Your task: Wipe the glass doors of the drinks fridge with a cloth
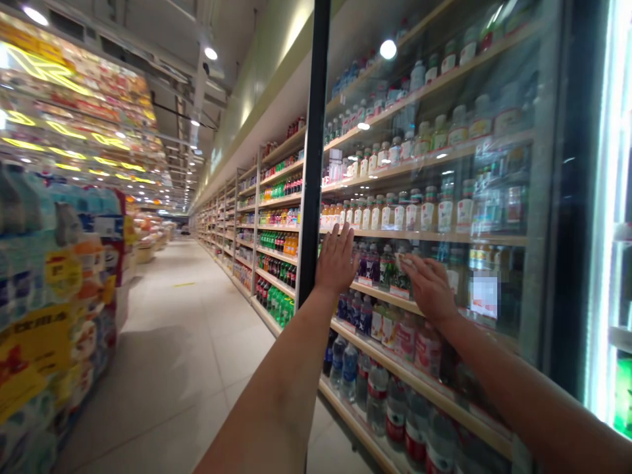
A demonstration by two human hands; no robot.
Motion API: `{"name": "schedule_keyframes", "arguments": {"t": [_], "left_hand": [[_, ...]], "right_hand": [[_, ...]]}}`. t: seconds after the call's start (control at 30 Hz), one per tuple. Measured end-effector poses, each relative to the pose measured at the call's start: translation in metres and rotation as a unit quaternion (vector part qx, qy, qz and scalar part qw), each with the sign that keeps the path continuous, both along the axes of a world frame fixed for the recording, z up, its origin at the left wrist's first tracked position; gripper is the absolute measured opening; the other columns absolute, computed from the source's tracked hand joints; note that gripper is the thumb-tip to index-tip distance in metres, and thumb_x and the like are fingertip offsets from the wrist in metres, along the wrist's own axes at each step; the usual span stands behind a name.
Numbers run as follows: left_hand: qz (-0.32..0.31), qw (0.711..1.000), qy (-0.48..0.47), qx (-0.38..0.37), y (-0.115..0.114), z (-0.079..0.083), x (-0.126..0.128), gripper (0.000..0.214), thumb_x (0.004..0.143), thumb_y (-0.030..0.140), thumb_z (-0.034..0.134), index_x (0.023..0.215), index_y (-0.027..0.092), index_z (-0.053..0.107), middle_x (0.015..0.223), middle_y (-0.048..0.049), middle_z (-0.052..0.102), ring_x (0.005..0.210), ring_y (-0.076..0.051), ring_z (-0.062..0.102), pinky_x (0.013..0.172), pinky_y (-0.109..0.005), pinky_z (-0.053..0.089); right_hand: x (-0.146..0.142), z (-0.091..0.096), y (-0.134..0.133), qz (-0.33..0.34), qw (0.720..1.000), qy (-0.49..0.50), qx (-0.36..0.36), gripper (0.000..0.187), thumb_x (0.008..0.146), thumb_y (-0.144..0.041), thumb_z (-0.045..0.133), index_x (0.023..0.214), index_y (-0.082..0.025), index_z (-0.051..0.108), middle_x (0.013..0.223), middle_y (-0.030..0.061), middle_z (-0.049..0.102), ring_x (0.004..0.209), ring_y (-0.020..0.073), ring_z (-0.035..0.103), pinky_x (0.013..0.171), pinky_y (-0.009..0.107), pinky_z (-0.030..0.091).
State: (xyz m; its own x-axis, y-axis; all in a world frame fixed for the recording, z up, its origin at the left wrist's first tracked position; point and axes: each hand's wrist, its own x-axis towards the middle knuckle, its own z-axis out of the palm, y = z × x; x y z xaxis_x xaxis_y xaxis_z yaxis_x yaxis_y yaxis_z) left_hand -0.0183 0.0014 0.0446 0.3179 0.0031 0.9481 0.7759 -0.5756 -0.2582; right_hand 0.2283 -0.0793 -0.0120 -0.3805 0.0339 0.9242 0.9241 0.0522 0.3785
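A glass cooler door (444, 197) with a black edge frame (312, 164) stands swung out in front of me. My left hand (336, 260) lies flat on the glass near that black edge, fingers stretched upward. My right hand (428, 286) rests on the glass further right, fingers extended and pointing left. Neither hand holds anything. Through the glass I see wooden shelves (424, 237) packed with drink bottles.
A long supermarket aisle with a pale tiled floor (187, 342) runs ahead. Shelves of drinks (276, 230) line the right wall. On the left stands a display of packaged water and goods (59, 289). The lit cooler interior (617, 263) is at far right.
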Motion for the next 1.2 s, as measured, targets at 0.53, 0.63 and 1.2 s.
{"name": "schedule_keyframes", "arguments": {"t": [0.53,0.63,1.2], "left_hand": [[0.006,1.0,-0.001,0.007,0.002,-0.002,0.001,0.06,0.104,0.034,0.042,0.156,0.006,0.033,0.165,-0.0137,0.031,0.157,-0.029,0.017,0.128,-0.049,0.022],[0.003,1.0,0.001,0.005,0.002,-0.002,0.0,0.061,0.103,0.034,0.042,0.156,0.006,0.033,0.165,-0.0138,0.03,0.157,-0.029,0.015,0.128,-0.048,0.022],[-0.006,1.0,0.001,-0.003,-0.004,-0.002,-0.001,0.06,0.103,0.033,0.042,0.156,0.007,0.032,0.166,-0.0137,0.029,0.157,-0.028,0.013,0.129,-0.049,0.022]], "right_hand": [[0.022,-0.023,-0.003,-0.048,0.992,0.08,0.081,0.05,0.095,-0.014,0.049,0.143,-0.02,0.058,0.143,0.0133,0.06,0.128,0.0282,0.052,0.108,0.046,0.043],[0.024,-0.036,-0.005,-0.043,0.999,0.012,-0.001,0.056,0.093,-0.012,0.05,0.149,-0.021,0.052,0.147,0.0125,0.057,0.132,0.0275,0.051,0.113,0.046,0.04],[0.057,-0.039,-0.022,-0.089,0.988,0.103,0.067,0.048,0.095,-0.017,0.048,0.14,-0.026,0.061,0.139,0.0073,0.064,0.124,0.0265,0.057,0.106,0.043,0.043]]}}
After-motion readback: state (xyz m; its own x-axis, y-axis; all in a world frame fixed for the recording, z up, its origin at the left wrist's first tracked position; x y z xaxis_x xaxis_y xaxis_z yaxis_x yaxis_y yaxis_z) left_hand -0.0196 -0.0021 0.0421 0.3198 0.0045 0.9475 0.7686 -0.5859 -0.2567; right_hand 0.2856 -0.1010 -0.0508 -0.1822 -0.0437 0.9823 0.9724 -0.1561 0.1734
